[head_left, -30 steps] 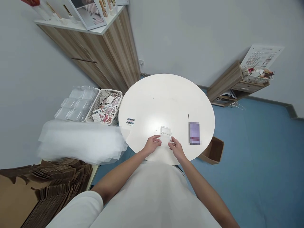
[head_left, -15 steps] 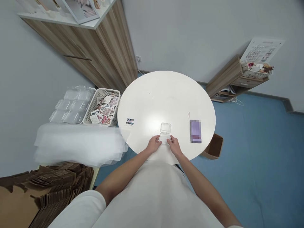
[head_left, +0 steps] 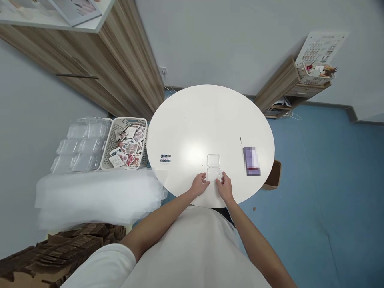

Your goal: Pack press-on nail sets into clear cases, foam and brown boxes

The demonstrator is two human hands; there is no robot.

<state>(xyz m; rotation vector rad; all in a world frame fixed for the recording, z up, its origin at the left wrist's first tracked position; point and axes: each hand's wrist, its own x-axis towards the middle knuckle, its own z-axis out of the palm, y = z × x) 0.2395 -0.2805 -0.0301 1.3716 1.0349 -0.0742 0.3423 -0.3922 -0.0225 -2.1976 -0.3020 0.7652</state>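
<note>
- Head view, nearest: left hand (head_left: 200, 185), fingertips gripping the near-left edge of the clear plastic box (head_left: 213, 168).
- Right hand (head_left: 225, 187), fingertips gripping the box's near-right edge.
- Clear plastic box: hinged open, lying flat on the round white table (head_left: 210, 116), close to its front edge.
- Sticker card (head_left: 165, 158), left of the box, well apart.
- Purple item (head_left: 251, 161), blurred, to the right.
- Basket (head_left: 109, 144) of printed packets, beside the table, left.

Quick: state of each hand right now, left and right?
Left hand: fingers closed on the left edge of the open clear plastic box.
Right hand: fingers closed on the same box's right edge.
</note>
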